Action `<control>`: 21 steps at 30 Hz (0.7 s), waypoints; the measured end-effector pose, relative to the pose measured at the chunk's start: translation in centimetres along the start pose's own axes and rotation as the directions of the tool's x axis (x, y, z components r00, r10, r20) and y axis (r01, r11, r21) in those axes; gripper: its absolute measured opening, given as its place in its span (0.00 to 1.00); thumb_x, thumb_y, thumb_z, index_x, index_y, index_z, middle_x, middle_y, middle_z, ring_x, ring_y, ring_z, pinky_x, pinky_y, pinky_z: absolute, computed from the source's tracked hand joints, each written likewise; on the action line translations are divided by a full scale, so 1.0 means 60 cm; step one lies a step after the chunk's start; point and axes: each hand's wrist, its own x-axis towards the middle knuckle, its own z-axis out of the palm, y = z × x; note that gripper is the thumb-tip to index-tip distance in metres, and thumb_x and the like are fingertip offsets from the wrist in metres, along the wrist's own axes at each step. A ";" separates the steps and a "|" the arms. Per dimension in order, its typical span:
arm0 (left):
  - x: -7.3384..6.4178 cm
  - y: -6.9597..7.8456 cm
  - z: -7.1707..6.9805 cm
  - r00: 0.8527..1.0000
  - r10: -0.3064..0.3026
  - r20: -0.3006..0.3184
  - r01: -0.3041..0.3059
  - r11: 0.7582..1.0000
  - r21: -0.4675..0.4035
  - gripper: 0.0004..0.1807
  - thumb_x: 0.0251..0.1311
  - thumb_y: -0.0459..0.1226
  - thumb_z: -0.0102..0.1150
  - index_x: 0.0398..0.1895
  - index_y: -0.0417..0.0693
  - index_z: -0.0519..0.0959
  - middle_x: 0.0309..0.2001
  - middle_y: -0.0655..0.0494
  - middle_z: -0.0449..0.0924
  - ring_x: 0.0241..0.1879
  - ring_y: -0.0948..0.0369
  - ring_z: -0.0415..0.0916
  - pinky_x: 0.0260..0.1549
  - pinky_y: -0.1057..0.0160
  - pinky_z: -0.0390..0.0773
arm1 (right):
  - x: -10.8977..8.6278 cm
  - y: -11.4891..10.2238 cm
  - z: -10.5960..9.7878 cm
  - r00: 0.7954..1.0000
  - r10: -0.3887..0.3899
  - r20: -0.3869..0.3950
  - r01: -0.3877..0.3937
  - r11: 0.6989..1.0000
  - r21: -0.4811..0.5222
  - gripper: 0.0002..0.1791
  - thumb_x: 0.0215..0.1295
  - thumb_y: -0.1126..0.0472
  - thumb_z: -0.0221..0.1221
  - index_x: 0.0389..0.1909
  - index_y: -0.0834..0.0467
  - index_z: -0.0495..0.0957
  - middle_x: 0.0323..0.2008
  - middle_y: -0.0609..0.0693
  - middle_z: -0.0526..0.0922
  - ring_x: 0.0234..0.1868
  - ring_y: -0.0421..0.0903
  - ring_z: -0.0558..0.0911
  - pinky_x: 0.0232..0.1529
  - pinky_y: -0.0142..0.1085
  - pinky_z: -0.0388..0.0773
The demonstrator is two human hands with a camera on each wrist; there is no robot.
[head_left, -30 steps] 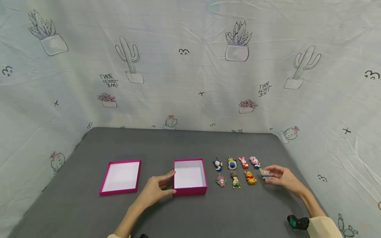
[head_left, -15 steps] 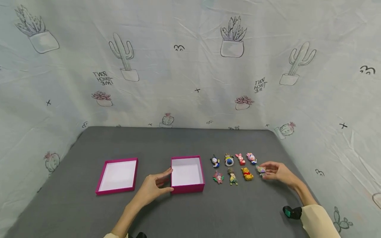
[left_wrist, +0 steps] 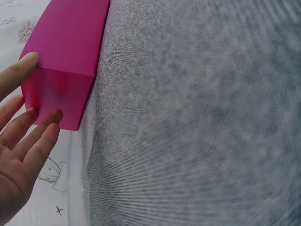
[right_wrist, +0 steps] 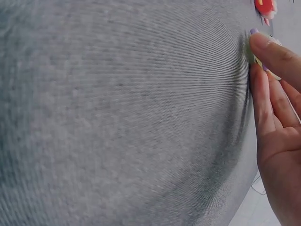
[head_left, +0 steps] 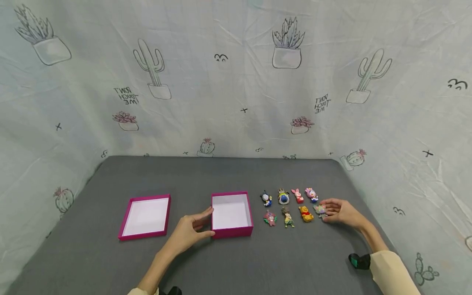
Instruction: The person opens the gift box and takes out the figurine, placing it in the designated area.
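My left hand rests on the left side of an uncovered magenta box with a white inside. In the left wrist view its thumb touches the box's corner edge, and the other fingers lie loosely extended by the end wall. At the right, my right hand pinches a small pastel green and pink figurine at the table surface, at the end of the nearer row. Thumb and fingers partly cover it in the right wrist view. Beside it lies a yellow bear figurine in a red top.
Several small figurines lie in two rows right of the box, among them a pink rabbit and a green-clothed figure. A magenta-rimmed lid lies inside-up at the left. Printed cloth hangs behind the grey table.
My right hand has brought the pastel figurine slightly left and down, into line beside the yellow bear. The left hand keeps its place at the box. The head view has shifted a little.
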 end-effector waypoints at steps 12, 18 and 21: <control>-0.002 0.003 0.008 0.999 0.021 0.028 -0.023 0.997 0.069 0.37 0.48 0.33 0.73 0.64 0.35 0.69 0.65 0.45 0.67 0.60 0.47 0.71 0.52 0.54 0.76 | -0.015 0.022 0.015 0.984 -0.151 -0.093 0.133 0.975 -0.175 0.25 0.51 0.67 0.70 0.51 0.70 0.77 0.33 0.56 0.73 0.29 0.44 0.67 0.20 0.31 0.65; -0.007 0.003 0.002 0.995 0.065 0.081 -0.071 0.995 0.064 0.44 0.48 0.31 0.72 0.70 0.38 0.62 0.67 0.41 0.63 0.58 0.46 0.73 0.53 0.52 0.75 | -0.014 0.027 0.016 0.980 -0.182 -0.080 0.164 0.969 -0.184 0.28 0.50 0.68 0.71 0.52 0.72 0.75 0.32 0.55 0.71 0.27 0.41 0.67 0.18 0.30 0.64; -0.011 0.002 -0.008 0.989 0.101 0.105 -0.105 0.994 0.033 0.48 0.49 0.29 0.71 0.73 0.42 0.56 0.67 0.38 0.62 0.56 0.43 0.73 0.53 0.49 0.74 | -0.014 0.027 0.016 0.977 -0.195 -0.081 0.177 0.966 -0.190 0.29 0.48 0.69 0.72 0.53 0.72 0.75 0.35 0.56 0.72 0.30 0.42 0.68 0.20 0.29 0.66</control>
